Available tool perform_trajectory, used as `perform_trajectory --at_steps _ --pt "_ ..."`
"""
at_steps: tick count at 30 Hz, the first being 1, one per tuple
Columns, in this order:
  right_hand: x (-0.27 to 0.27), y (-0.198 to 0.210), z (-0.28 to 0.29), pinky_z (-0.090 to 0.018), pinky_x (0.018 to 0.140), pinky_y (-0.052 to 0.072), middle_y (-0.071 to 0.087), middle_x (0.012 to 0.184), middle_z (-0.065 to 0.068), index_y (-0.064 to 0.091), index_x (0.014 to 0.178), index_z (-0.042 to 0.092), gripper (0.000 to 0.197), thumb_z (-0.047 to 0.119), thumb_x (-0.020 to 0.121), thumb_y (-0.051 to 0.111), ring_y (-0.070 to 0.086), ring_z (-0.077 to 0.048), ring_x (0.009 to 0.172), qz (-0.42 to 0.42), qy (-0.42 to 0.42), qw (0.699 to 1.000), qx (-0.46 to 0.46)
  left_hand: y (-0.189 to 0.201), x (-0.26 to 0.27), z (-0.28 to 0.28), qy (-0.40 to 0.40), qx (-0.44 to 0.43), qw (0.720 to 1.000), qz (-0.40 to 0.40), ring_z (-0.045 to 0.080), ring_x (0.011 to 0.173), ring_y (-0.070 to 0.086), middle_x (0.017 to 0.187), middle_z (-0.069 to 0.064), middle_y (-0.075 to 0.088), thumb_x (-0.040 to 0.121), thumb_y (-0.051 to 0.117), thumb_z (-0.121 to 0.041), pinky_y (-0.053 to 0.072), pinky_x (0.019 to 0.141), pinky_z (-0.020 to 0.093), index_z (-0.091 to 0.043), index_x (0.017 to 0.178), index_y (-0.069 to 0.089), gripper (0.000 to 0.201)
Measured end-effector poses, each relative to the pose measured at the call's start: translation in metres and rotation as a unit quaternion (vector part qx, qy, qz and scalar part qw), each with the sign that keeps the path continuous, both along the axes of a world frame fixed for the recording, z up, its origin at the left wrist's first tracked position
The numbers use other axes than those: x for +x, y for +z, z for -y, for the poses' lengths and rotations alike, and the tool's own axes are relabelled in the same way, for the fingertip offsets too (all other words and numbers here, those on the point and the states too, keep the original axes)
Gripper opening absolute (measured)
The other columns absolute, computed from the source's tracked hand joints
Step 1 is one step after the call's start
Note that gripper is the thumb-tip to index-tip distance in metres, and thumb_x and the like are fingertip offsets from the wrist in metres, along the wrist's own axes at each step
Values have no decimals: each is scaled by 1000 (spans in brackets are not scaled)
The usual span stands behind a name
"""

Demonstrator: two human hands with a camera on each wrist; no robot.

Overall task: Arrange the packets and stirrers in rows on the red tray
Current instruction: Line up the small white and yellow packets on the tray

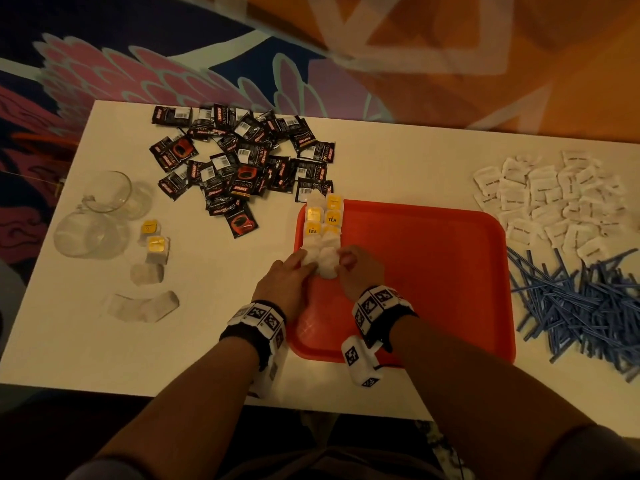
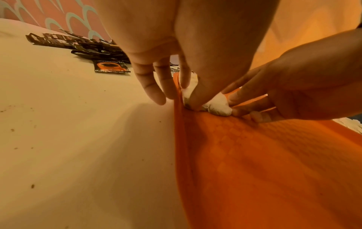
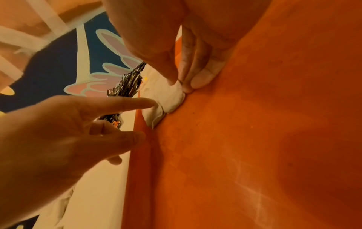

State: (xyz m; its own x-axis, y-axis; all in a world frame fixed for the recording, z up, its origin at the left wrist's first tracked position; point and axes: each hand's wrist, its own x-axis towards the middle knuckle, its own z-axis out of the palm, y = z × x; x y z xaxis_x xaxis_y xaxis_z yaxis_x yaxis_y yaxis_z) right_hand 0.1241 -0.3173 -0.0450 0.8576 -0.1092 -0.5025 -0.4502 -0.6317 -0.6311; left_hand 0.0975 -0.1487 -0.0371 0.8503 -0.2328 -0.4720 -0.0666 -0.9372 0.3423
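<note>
My left hand (image 1: 289, 282) and right hand (image 1: 360, 268) both sit w/ fingers nearly straight, tips touching the two nearest tea bags (image 1: 323, 259) from either side, nothing gripped. Those bags end a double row along the red tray's (image 1: 433, 271) left edge. On the bench (image 1: 214, 341): black coffee packets (image 1: 239, 161) far left, white sugar packets (image 1: 550, 199) and blue stirrers (image 1: 581, 299) right of tray, loose tea bags (image 1: 152, 251) and glass cups (image 1: 93, 216) at left.

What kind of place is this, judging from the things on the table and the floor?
Probably a hotel or banquet room where drinks are prepared. The boldly patterned carpet suggests this, as do the bulk piles of coffee sachets, sugar packets and blue stirrers around the red tray.
</note>
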Motion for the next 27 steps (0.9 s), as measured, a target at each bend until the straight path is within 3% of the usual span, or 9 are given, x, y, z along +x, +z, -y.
perform_trajectory --at_steps 3,7,9,11,13,21,25,27 --pt "2 4 3 -6 53 29 60 98 8 59 114 24 29 12 88 64 51 -4 79 1 -26 1000 16 -2 2 -4 44 -47 997 41 32 129 46 157 3 31 93 53 -22 46 102 47 -29 141 51 48" --pt "3 3 0 -10 62 38 63 105 3 57 122 26 36 11 90 62 61 -13 91 25 -3 999 30 -2 11 -5 55 -53 996 35 32 130 45 159 1 27 93 52 -20 45 104 47 -30 143 48 51" --pt "3 2 -2 -16 78 44 60 114 1 56 127 27 37 13 93 57 59 -16 101 40 40 998 14 -3 16 -4 43 -43 998 29 32 132 45 161 1 25 95 53 -18 44 106 46 -29 145 47 52" --pt "4 1 -5 -25 93 42 55 126 -3 54 133 29 39 16 97 51 54 -19 113 47 90 995 -17 -3 18 -3 44 -39 998 23 31 134 44 162 1 24 96 53 -18 43 108 45 -29 147 45 53" --pt "5 -1 -6 -28 100 37 48 136 -6 50 139 31 42 18 98 49 48 -22 122 26 122 991 -41 -2 20 -3 49 -39 998 16 31 135 43 162 0 23 96 54 -19 42 109 44 -29 148 43 54" --pt "11 2 -6 -30 107 36 42 145 -6 47 141 29 46 20 96 52 42 -22 131 -12 123 991 -52 -4 27 -3 29 -36 999 2 29 137 41 161 1 26 94 59 -20 38 112 42 -28 150 41 59" --pt "15 9 -7 -32 105 41 52 137 -5 52 135 23 42 16 94 53 48 -21 126 16 101 994 -48 -4 30 -5 28 -59 998 10 30 135 44 159 3 30 92 62 -18 40 111 42 -27 146 47 57" --pt "20 8 -7 -35 100 46 58 129 -4 52 132 20 41 15 91 55 54 -23 119 10 49 998 -40 -1 31 -7 48 -80 995 25 30 132 48 156 2 35 92 60 -16 42 109 42 -25 142 52 52"
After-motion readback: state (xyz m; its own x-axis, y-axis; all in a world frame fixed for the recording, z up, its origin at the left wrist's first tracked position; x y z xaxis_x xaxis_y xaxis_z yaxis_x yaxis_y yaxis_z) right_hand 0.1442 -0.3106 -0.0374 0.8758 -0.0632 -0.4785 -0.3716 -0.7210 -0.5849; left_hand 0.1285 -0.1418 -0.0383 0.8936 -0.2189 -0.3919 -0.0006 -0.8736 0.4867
